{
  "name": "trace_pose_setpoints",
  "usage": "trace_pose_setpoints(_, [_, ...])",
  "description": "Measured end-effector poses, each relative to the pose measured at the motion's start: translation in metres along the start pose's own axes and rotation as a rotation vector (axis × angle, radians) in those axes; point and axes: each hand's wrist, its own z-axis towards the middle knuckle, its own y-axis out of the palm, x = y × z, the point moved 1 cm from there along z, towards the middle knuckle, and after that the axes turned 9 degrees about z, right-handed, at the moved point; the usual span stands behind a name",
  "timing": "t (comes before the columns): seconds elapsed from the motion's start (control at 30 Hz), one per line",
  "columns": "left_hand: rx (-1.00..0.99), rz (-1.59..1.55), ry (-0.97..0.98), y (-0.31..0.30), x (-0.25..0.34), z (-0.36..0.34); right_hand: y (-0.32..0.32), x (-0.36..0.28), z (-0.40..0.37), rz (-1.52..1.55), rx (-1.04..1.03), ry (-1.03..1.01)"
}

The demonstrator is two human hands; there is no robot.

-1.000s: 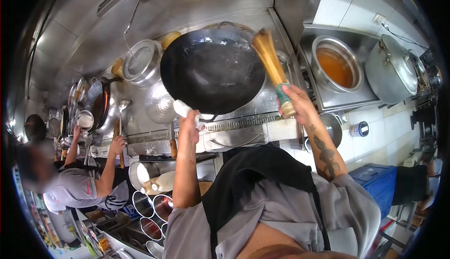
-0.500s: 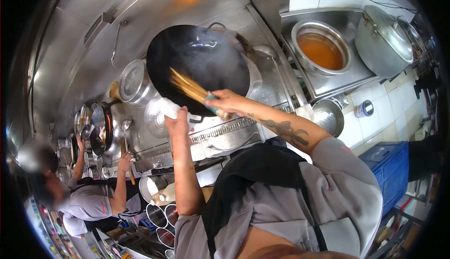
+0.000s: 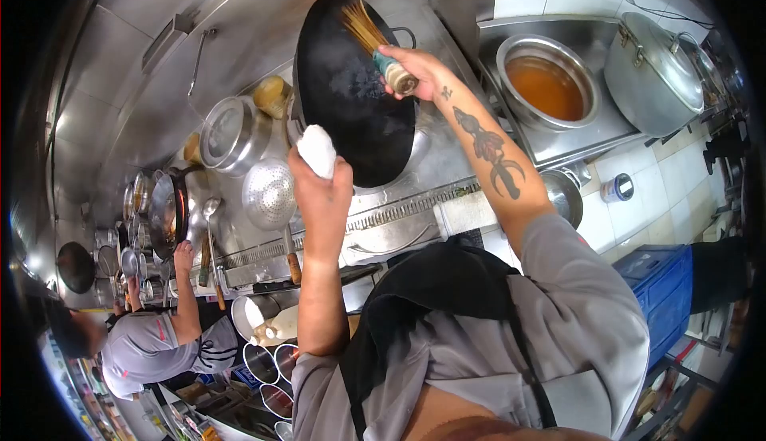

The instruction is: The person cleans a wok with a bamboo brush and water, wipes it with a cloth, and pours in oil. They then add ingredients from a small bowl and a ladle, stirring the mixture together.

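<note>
My left hand [image 3: 323, 190] is closed around a folded white cloth [image 3: 317, 151] at the near left edge of a large black wok [image 3: 339, 114]. The wok stands steeply tilted over the stove, its inside dark and wet-looking, with faint steam. In my right hand [image 3: 416, 70] is a bamboo wok brush [image 3: 388, 66], gripped by its bound, teal-wrapped end. Its splayed bristles [image 3: 362, 26] point up across the wok's upper right side, near the loop handle [image 3: 405, 37].
A perforated skimmer [image 3: 269, 194] and a metal pot [image 3: 234, 136] lie to the left. On the right are a pot of orange-brown liquid [image 3: 545, 88] and a lidded stockpot [image 3: 650, 74]. Another person [image 3: 163, 341] works at the left beside a second wok [image 3: 166, 216].
The wok has tipped up more steeply. My right hand has carried the brush up and right, from the wok's lower part to its upper side. The other person's arm has lowered.
</note>
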Motion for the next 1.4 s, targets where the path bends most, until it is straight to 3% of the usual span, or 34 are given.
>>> trace_pose_setpoints(0.1, [0.021,0.015,-0.041,0.000,-0.002,0.000,0.026,0.025,-0.021,-0.270,0.172,-0.077])
trace_pose_setpoints(0.17, [0.088,0.057,-0.030,0.002,-0.018,0.002,0.032,0.068,-0.048,-0.365,-0.168,-0.103])
trace_pose_setpoints(0.23, [0.125,0.061,-0.002,-0.007,-0.033,0.007,0.025,0.139,-0.070,-0.790,-0.258,-0.366])
trace_pose_setpoints(0.27, [0.136,-0.036,-0.103,-0.012,-0.039,0.006,0.004,0.172,-0.086,-0.864,-0.301,-0.435])
trace_pose_setpoints(0.3, [0.160,-0.044,-0.065,-0.018,-0.056,0.005,-0.031,0.194,-0.102,-0.937,-0.345,-0.503])
trace_pose_setpoints(0.37, [0.181,-0.091,-0.220,-0.028,-0.111,0.001,-0.111,0.194,-0.107,-1.187,-0.203,-0.280])
trace_pose_setpoints(0.4, [0.161,-0.083,-0.273,-0.037,-0.132,-0.004,-0.115,0.148,-0.112,-1.052,0.072,0.263])
trace_pose_setpoints(0.43, [0.189,-0.182,-0.311,-0.038,-0.134,-0.012,-0.124,0.119,-0.113,-1.201,0.276,0.190])
trace_pose_setpoints(0.5, [0.267,-0.397,-0.368,-0.035,-0.136,-0.019,-0.167,0.090,-0.097,-1.041,0.438,0.071])
trace_pose_setpoints(0.6, [0.135,-0.466,-0.676,-0.037,-0.166,-0.039,-0.142,0.056,-0.124,-1.007,0.499,-0.112])
trace_pose_setpoints(0.7, [0.161,-0.650,-0.843,-0.006,-0.193,-0.067,-0.143,0.091,-0.145,-0.673,0.419,-0.198])
trace_pose_setpoints(0.77, [0.110,-0.622,-1.103,0.020,-0.180,-0.069,-0.164,0.135,-0.150,-0.646,0.458,-0.123])
trace_pose_setpoints(0.83, [0.013,-0.802,-1.049,0.049,-0.184,-0.067,-0.179,0.176,-0.155,-0.737,0.545,0.054])
trace_pose_setpoints(0.97, [0.047,-0.790,-1.058,0.073,-0.161,-0.032,-0.209,0.240,-0.148,-1.043,0.556,0.134])
trace_pose_setpoints(1.0, [0.122,-0.823,-1.054,0.079,-0.164,-0.027,-0.195,0.231,-0.152,-1.149,0.522,0.204])
trace_pose_setpoints(1.1, [0.086,-0.901,-1.038,0.085,-0.167,-0.013,-0.202,0.227,-0.166,-1.360,0.491,0.058])
trace_pose_setpoints(1.13, [0.102,-0.915,-0.995,0.090,-0.171,-0.013,-0.194,0.222,-0.178,-1.490,0.588,-0.047])
trace_pose_setpoints(1.23, [0.046,-0.946,-0.987,0.102,-0.191,-0.016,-0.195,0.209,-0.194,-1.632,0.709,-0.004])
trace_pose_setpoints(1.4, [0.017,-0.974,-0.985,0.118,-0.211,-0.019,-0.229,0.217,-0.194,-1.496,0.701,0.101])
